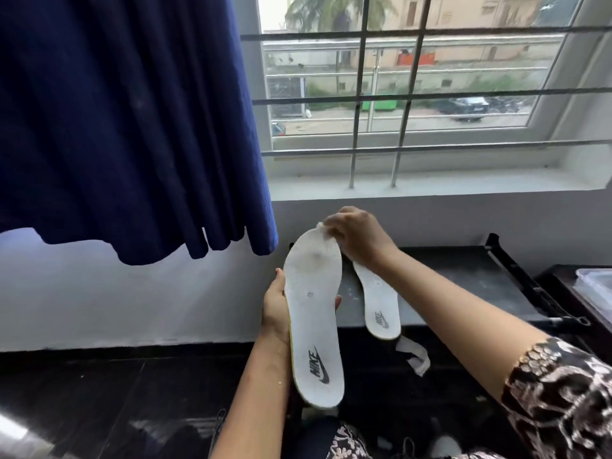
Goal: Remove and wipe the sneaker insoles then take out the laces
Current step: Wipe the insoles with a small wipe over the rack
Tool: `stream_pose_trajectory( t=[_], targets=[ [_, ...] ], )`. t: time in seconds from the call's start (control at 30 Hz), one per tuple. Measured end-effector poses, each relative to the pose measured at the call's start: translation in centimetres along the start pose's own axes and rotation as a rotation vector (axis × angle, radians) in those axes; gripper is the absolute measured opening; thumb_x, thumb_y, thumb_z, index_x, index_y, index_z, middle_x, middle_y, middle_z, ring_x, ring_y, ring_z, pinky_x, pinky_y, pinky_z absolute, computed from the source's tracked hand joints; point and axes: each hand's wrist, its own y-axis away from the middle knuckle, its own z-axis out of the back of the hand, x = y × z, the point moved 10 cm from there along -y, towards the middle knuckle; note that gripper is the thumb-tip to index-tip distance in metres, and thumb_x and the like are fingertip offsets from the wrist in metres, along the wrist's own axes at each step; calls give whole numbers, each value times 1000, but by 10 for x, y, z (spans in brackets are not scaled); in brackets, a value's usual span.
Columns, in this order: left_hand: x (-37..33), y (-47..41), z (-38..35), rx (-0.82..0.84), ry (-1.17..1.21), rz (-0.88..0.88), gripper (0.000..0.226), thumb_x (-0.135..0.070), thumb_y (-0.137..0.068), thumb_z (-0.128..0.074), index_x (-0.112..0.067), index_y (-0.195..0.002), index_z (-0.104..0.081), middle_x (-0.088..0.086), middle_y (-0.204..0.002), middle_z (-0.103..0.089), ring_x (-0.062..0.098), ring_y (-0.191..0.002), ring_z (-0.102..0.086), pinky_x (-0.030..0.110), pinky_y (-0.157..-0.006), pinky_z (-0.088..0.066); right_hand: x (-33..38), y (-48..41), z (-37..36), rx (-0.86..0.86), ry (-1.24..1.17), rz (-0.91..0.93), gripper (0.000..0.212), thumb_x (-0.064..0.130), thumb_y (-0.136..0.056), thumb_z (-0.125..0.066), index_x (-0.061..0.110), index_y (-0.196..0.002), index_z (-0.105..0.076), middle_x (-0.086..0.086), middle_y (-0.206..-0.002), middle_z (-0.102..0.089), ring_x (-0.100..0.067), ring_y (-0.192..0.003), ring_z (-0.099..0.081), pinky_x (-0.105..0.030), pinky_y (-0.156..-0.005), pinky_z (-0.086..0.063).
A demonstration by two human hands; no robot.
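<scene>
Insole wiping is midway, we judge: our left hand [275,309] grips one insole [313,313], right hand [361,236] pinches a wipe [326,226] at its toe, second insole [381,299] lies on the shelf [463,276], laces to come.

Two insoles [313,313] [381,299]; two hands [275,309] [359,238]; two wipes [326,227] [414,356].

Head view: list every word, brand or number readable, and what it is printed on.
"NIKE", with a swoosh: heel of the insole held in the left hand.
Small mark mid-insole: too small to read.
Logo on the second insole lying on the dark shelf: too blurred to read.
Nothing else legible.
</scene>
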Motion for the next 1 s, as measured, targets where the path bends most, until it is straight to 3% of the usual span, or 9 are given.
stream_pose_trajectory(
  t=[0.1,0.2,0.3,0.4,0.53,0.63,0.7,0.87,1.0],
  targets=[
    [-7,-2,-9,13,39,-32,66,-54,-96,-23,-8,-117,-64,20,-108,-68,36,-88,-66,46,-81,-52,51,26,-12,63,-134,245,17,11,-81,-61,19,-91,-73,-5,-88,-69,-28,-76,-66,-35,-68,-54],
    [-10,-1,-14,43,54,-19,71,-55,-95,-21,-5,-109,-69,21,-102,-69,36,-85,-68,44,-82,-52,55,40,-20,100,-82,322,16,23,-83,-59,23,-90,-73,-1,-85,-69,-25,-72,-66,-34,-64,-52],
    [-4,3,-13,40,-6,3,69,-56,-95,-23,-5,-126,-58,21,-115,-65,36,-92,-65,45,-82,-50,5,19,-13,0,8,131,22,25,-85,-52,14,-81,-71,-5,-81,-66,-31,-75,-64,-36,-65,-52],
    [2,5,-10,23,-27,0,66,-54,-96,-24,-6,-122,-60,20,-112,-67,36,-90,-66,48,-80,-52,-28,10,-5,15,138,-46,21,20,-90,-50,11,-86,-69,-7,-89,-64,-32,-87,-62,-35,-73,-49],
    [-1,-4,-2,-3,5,-13,66,-55,-96,-23,-7,-114,-65,21,-110,-66,36,-88,-66,44,-73,-56,35,33,5,-24,-110,203,11,12,-79,-63,18,-84,-71,-3,-81,-67,-25,-75,-65,-31,-68,-52],
    [-5,-10,1,-14,23,-21,71,-52,-96,-23,-5,-90,-76,19,-90,-70,30,-77,-69,35,-70,-56,75,66,-15,105,-181,375,13,23,-82,-60,25,-89,-70,5,-83,-68,-16,-75,-63,-28,-68,-46],
    [-6,-9,0,-3,34,-10,70,-54,-94,-24,-4,-100,-73,21,-96,-68,33,-82,-67,38,-77,-52,68,65,-20,68,-119,396,15,28,-81,-56,27,-87,-70,7,-80,-67,-17,-73,-62,-28,-65,-44],
    [4,5,1,-13,-3,26,68,-56,-95,-25,-5,-123,-59,23,-123,-61,38,-96,-61,49,-83,-49,-23,20,-21,9,75,-8,18,21,-87,-56,16,-84,-73,-6,-88,-66,-30,-85,-56,-35,-71,-51],
    [-2,3,11,-71,7,-18,64,-56,-95,-27,-7,-116,-63,19,-105,-68,36,-85,-61,49,-82,-48,-33,20,-11,-104,25,-150,19,15,-89,-54,15,-90,-73,-9,-89,-65,-32,-87,-55,-36,-73,-50]
  ],
)
